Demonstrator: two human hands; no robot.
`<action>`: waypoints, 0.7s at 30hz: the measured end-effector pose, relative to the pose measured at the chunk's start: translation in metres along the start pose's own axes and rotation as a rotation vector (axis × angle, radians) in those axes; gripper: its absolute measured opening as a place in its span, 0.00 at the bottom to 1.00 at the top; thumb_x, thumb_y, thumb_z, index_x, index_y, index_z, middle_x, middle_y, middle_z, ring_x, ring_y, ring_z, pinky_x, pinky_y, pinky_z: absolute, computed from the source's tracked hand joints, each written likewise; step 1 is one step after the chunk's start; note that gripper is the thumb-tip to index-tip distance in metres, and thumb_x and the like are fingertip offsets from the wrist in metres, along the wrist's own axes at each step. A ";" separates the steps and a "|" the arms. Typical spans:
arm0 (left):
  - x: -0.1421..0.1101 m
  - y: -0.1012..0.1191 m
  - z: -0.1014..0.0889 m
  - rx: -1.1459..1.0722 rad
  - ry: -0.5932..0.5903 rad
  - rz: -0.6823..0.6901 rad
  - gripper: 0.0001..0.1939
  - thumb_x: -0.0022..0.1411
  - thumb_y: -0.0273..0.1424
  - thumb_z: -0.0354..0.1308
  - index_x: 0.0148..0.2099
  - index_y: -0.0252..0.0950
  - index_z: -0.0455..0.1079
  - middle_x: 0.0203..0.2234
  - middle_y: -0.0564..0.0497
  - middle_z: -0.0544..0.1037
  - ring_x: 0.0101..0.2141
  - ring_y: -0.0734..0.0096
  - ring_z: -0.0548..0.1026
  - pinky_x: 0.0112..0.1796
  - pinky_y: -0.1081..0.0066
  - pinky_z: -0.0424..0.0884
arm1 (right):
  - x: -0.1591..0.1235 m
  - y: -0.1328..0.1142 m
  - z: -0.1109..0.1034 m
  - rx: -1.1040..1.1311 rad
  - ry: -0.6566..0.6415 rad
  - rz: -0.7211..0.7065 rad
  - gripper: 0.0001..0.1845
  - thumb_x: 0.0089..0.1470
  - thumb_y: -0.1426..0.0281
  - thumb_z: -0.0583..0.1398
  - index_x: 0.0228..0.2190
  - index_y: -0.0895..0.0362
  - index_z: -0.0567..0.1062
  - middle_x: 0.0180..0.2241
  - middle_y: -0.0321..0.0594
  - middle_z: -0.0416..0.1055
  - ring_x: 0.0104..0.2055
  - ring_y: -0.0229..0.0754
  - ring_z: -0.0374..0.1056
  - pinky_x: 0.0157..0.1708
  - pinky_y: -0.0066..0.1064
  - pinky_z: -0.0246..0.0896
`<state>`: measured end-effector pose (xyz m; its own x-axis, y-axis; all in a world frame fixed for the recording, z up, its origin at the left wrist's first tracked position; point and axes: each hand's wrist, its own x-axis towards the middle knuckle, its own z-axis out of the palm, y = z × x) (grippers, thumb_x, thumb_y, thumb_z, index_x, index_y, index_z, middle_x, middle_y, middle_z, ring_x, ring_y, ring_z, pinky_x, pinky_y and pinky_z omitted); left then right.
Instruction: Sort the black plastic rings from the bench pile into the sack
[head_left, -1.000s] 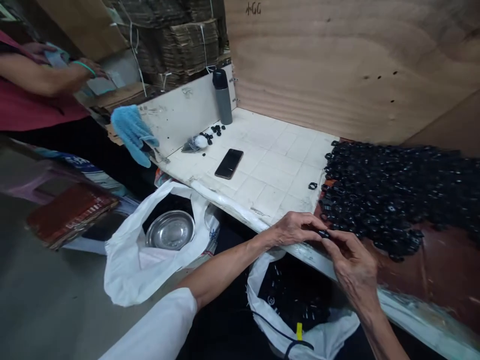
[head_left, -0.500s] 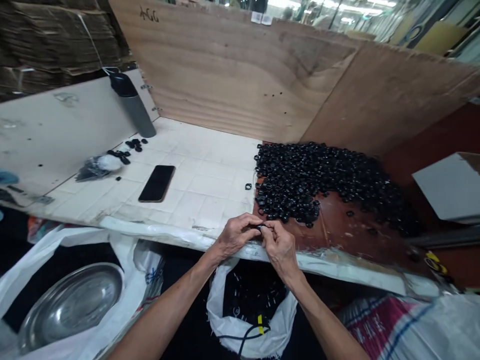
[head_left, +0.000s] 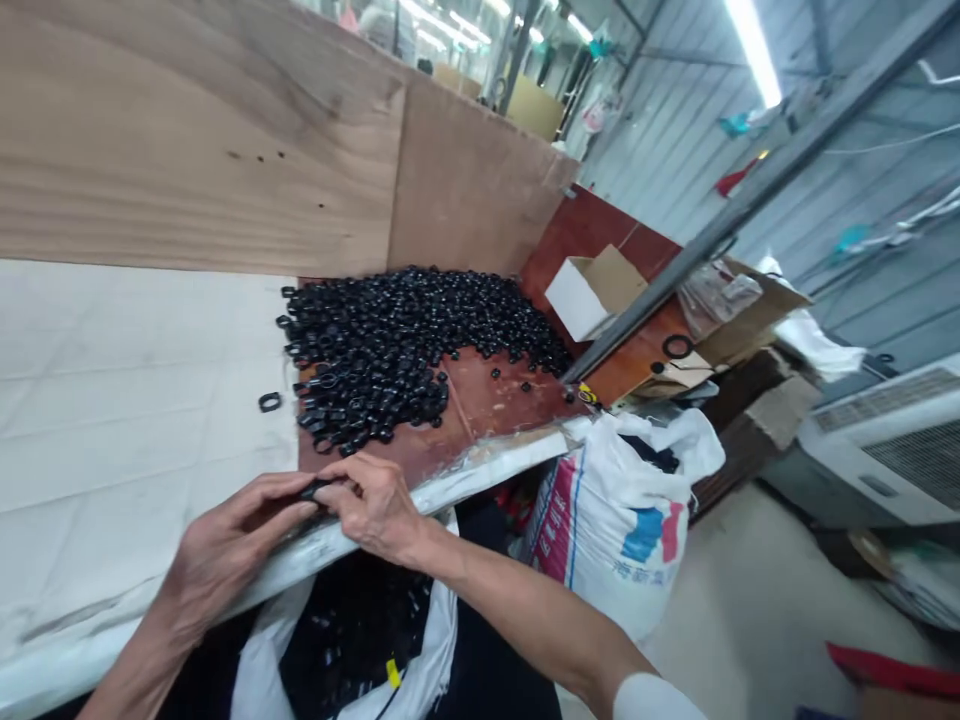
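Note:
Both hands meet at the front edge of the workbench, fingertip to fingertip on one small black plastic part point(head_left: 313, 489). My left hand point(head_left: 229, 545) pinches it from the left between thumb and fingers. From the right, my right hand point(head_left: 375, 505) has its fingertips closed on the same part, whose exact shape is mostly covered. Just beyond the hands lies a pile of small black ring-shaped parts point(head_left: 420, 330) on the brown-red board. A single black ring point(head_left: 269, 402) sits apart on the white surface. Below the edge hangs an open white sack point(head_left: 259, 655) with black pieces in it.
A plywood panel point(head_left: 187, 130) closes off the back of the bench. To the right stand a white box point(head_left: 581, 298), a slanted metal post point(head_left: 750, 200) and a filled woven sack point(head_left: 600, 530) on the floor. A yellow-tagged cord point(head_left: 393, 673) lies over the lower sack.
The view has swung to the right, so the phone, bottle and metal bowl have left the picture. Both hands stay together on the small part at the bench edge.

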<state>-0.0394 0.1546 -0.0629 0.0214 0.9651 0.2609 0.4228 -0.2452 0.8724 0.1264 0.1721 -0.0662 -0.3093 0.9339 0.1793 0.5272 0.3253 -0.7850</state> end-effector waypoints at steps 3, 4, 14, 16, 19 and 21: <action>-0.002 -0.011 -0.001 0.044 -0.013 -0.016 0.05 0.57 0.42 0.59 0.33 0.53 0.76 0.34 0.65 0.82 0.36 0.64 0.81 0.47 0.59 0.79 | -0.003 0.003 0.011 -0.063 -0.018 0.025 0.09 0.60 0.68 0.58 0.42 0.53 0.75 0.33 0.34 0.76 0.33 0.38 0.73 0.35 0.24 0.68; -0.003 -0.018 -0.001 0.049 -0.008 -0.023 0.06 0.57 0.43 0.59 0.33 0.53 0.76 0.34 0.66 0.82 0.37 0.63 0.81 0.48 0.59 0.78 | -0.003 0.004 0.014 -0.088 -0.027 0.008 0.08 0.60 0.68 0.58 0.41 0.52 0.75 0.33 0.33 0.76 0.34 0.38 0.73 0.35 0.24 0.67; -0.006 -0.038 0.005 0.081 -0.005 -0.145 0.08 0.56 0.44 0.58 0.36 0.52 0.76 0.35 0.63 0.83 0.38 0.59 0.81 0.52 0.56 0.77 | -0.005 0.016 0.008 -0.175 -0.009 -0.016 0.10 0.61 0.62 0.59 0.37 0.54 0.77 0.27 0.31 0.73 0.32 0.36 0.72 0.33 0.22 0.62; -0.006 -0.025 0.003 0.093 -0.025 -0.171 0.08 0.57 0.44 0.58 0.36 0.52 0.76 0.36 0.65 0.83 0.38 0.62 0.81 0.52 0.57 0.76 | -0.006 0.013 0.007 -0.127 -0.003 0.014 0.12 0.58 0.59 0.62 0.35 0.55 0.77 0.28 0.32 0.73 0.32 0.36 0.71 0.33 0.21 0.61; -0.007 -0.019 0.002 0.084 -0.011 -0.193 0.09 0.58 0.45 0.58 0.36 0.50 0.76 0.36 0.65 0.82 0.39 0.64 0.81 0.51 0.56 0.76 | -0.006 0.012 0.009 -0.080 -0.035 0.057 0.14 0.56 0.58 0.63 0.31 0.56 0.76 0.26 0.32 0.73 0.31 0.36 0.70 0.32 0.22 0.61; -0.006 -0.027 0.003 0.058 0.010 -0.179 0.10 0.58 0.45 0.59 0.38 0.49 0.76 0.36 0.64 0.83 0.38 0.64 0.81 0.48 0.57 0.79 | -0.005 0.015 0.010 -0.040 -0.023 0.060 0.13 0.55 0.60 0.64 0.35 0.56 0.76 0.29 0.33 0.74 0.32 0.36 0.70 0.32 0.22 0.62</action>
<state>-0.0478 0.1553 -0.0894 -0.0682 0.9918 0.1078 0.4704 -0.0633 0.8802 0.1281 0.1707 -0.0847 -0.2941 0.9484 0.1184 0.5763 0.2748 -0.7696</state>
